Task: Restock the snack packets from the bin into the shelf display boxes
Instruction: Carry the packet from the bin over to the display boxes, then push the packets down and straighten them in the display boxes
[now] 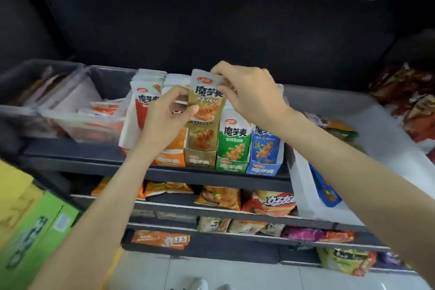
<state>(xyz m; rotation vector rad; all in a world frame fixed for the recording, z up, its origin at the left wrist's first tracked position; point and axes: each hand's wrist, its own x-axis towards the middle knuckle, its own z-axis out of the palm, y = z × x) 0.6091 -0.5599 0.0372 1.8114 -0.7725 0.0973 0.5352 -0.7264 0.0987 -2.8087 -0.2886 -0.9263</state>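
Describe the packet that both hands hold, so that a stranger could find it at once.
On the top shelf stands a row of display boxes. Above the olive-brown box, the left hand and right hand pinch one olive-brown packet. Its neighbours are orange, green and blue.

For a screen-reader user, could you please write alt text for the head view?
Both hands hold an olive-gold snack packet above its matching olive-gold display box on a shop shelf: left hand pinching its side, right hand its top. Green and blue display boxes stand to the right.
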